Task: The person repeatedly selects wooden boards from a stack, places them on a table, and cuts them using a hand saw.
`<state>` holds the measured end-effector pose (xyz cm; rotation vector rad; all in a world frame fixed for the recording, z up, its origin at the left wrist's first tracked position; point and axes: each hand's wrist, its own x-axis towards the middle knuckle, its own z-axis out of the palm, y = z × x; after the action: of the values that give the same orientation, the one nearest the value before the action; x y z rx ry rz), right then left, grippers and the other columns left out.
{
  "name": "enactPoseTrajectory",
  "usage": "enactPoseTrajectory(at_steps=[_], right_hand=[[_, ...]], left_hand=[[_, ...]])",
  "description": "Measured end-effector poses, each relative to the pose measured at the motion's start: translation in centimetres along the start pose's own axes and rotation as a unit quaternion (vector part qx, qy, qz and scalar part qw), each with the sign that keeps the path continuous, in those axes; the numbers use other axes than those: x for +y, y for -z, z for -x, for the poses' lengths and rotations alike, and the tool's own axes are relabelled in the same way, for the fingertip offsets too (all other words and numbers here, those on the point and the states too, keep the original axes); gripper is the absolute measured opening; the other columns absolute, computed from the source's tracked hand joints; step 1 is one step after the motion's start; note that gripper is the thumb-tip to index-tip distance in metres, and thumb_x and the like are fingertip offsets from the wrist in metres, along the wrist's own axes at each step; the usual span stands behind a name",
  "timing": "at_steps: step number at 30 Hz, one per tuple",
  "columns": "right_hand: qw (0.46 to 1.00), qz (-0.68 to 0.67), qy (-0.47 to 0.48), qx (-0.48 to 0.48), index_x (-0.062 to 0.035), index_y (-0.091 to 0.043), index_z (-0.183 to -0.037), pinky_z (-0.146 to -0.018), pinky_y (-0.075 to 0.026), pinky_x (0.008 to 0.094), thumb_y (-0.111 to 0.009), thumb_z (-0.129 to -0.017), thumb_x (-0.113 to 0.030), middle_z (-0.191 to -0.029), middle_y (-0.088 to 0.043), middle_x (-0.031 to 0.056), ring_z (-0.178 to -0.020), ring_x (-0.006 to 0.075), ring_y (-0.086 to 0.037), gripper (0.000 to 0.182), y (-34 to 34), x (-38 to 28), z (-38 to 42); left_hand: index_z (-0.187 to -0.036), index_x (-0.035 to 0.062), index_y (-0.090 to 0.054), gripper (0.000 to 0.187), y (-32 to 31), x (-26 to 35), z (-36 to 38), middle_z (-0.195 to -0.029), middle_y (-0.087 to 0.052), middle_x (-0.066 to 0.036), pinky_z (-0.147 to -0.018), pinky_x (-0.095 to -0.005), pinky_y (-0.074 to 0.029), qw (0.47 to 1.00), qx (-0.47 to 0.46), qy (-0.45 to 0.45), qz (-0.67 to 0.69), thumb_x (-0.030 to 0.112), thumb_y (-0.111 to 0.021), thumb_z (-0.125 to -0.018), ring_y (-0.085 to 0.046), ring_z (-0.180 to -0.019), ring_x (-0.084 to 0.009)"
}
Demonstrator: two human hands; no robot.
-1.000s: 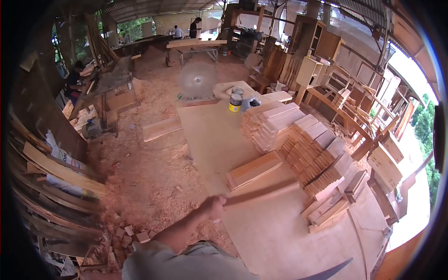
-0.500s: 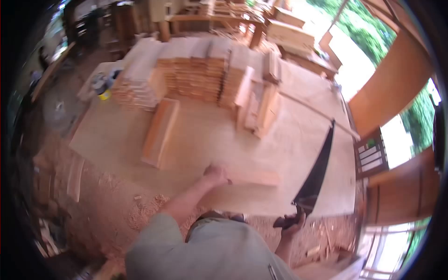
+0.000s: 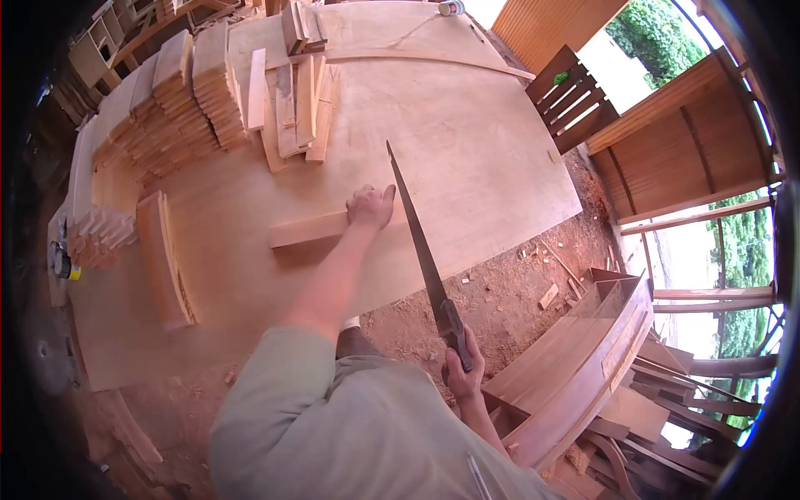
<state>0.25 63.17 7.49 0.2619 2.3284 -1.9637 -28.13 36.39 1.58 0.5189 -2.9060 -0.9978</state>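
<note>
Left hand (image 3: 370, 206) presses flat on the plank (image 3: 310, 228) near the workbench (image 3: 467, 150) edge, steadying it; right hand (image 3: 461, 372) fist-grips the handsaw (image 3: 421, 250).

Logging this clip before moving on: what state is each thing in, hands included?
Left hand: pressed flat on the board.
Board: lying flat on the table.
Right hand: closed on the saw handle.
Saw: held tilted, blade over the table edge beside the left hand.
Stacked boards: piled in rows at the table's far side.
</note>
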Motion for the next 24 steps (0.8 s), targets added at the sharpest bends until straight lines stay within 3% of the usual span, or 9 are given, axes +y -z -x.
enactPoseTrajectory(at_steps=[1,3,4,6,10,12,14,15,24], right_hand=[[1.0,0.002,0.004,0.0,0.004,-0.045,-0.144,-0.068,-0.047,0.0196,-0.063,-0.091,-0.004,-0.099,-0.065,0.0011,-0.078,0.0036,-0.056,0.056,-0.1,0.3,0.4],[1.0,0.03,-0.007,-0.005,0.0054,-0.044,-0.143,-0.081,-0.049,0.022,-0.064,-0.09,-0.006,-0.11,-0.067,0.0068,-0.091,0.0079,-0.06,0.058,0.4,0.5,1.2],[0.999,0.031,-0.007,-0.001,0.0054,-0.044,-0.143,-0.081,-0.049,0.022,-0.064,-0.09,-0.006,-0.11,-0.067,0.0068,-0.091,0.0079,-0.06,0.058,0.9,1.0,1.3],[0.996,0.067,0.049,-0.027,0.0016,-0.04,-0.148,-0.062,-0.044,0.0199,-0.061,-0.092,-0.004,-0.097,-0.062,-0.0008,-0.071,0.0038,-0.052,0.06,1.3,2.2,1.4],[0.996,0.065,0.045,-0.041,0.0016,-0.039,-0.148,-0.062,-0.045,0.0211,-0.06,-0.093,-0.003,-0.097,-0.063,0.0003,-0.071,0.004,-0.052,0.06,1.4,2.0,1.5],[0.998,0.036,0.015,-0.043,0.0027,-0.04,-0.147,-0.066,-0.047,0.0215,-0.06,-0.093,-0.002,-0.103,-0.064,0.0027,-0.076,0.0052,-0.055,0.059,1.1,1.3,1.7],[0.998,0.029,0.037,-0.041,0.0068,-0.042,-0.144,-0.09,-0.05,0.028,-0.065,-0.091,-0.006,-0.116,-0.067,0.0162,-0.103,0.0143,-0.063,0.059,0.5,0.5,1.7],[0.995,0.048,0.073,-0.041,0.0068,-0.042,-0.143,-0.088,-0.05,0.0278,-0.066,-0.09,-0.005,-0.115,-0.068,0.0166,-0.102,0.0149,-0.064,0.059,0.1,0.4,1.7],[0.998,0.025,0.052,-0.028,0.0078,-0.041,-0.144,-0.082,-0.051,0.025,-0.065,-0.088,0.001,-0.115,-0.067,0.014,-0.093,0.0127,-0.065,0.061,1.2,1.7,8.3]], left_hand=[[-0.111,0.0011,-0.071,0.068,-0.2,0.1,-0.1,-0.119,-0.065,-0.013,-0.102,-0.047,-0.039,0.996,-0.06,0.016,-0.058,0.057,-0.034,-0.099,-0.054,-0.12,-0.0307],[-0.112,0.0019,-0.071,0.067,0.2,0.7,0.3,-0.12,-0.065,-0.014,-0.102,-0.0464,-0.04,0.995,-0.066,0.025,-0.077,0.057,-0.036,-0.099,-0.054,-0.121,-0.0302],[-0.113,0.0028,-0.071,0.066,0.4,1.1,0.5,-0.121,-0.065,-0.014,-0.102,-0.0458,-0.04,0.993,-0.068,0.033,-0.096,0.057,-0.037,-0.098,-0.054,-0.121,-0.0298],[-0.112,0.0039,-0.071,0.067,0.1,1.1,0.0,-0.118,-0.066,-0.016,-0.1,-0.0435,-0.043,0.992,-0.055,0.032,-0.112,0.062,-0.044,-0.094,-0.057,-0.118,-0.03],[-0.104,0.0036,-0.073,0.066,0.8,0.5,0.5,-0.112,-0.069,-0.017,-0.097,-0.0423,-0.048,0.995,-0.019,0.047,-0.088,0.065,-0.061,-0.084,-0.064,-0.11,-0.0322],[-0.104,0.0051,-0.074,0.064,0.8,0.2,0.4,-0.112,-0.07,-0.017,-0.097,-0.0432,-0.049,0.995,0.0,0.042,-0.091,0.065,-0.063,-0.082,-0.065,-0.11,-0.0336],[-0.104,0.0062,-0.073,0.067,0.4,-0.5,-0.4,-0.114,-0.069,-0.019,-0.097,-0.0434,-0.049,0.995,-0.006,0.051,-0.09,0.069,-0.062,-0.081,-0.064,-0.111,-0.0342],[-0.102,0.0064,-0.072,0.07,-0.2,-1.2,-1.0,-0.114,-0.069,-0.02,-0.097,-0.0435,-0.049,0.995,0.0,0.049,-0.088,0.072,-0.061,-0.08,-0.064,-0.111,-0.0348],[-0.104,0.0031,-0.071,0.074,0.6,-0.6,-0.5,-0.113,-0.07,-0.02,-0.095,-0.0438,-0.05,0.996,0.02,0.019,-0.09,0.072,-0.063,-0.078,-0.065,-0.111,-0.035]])
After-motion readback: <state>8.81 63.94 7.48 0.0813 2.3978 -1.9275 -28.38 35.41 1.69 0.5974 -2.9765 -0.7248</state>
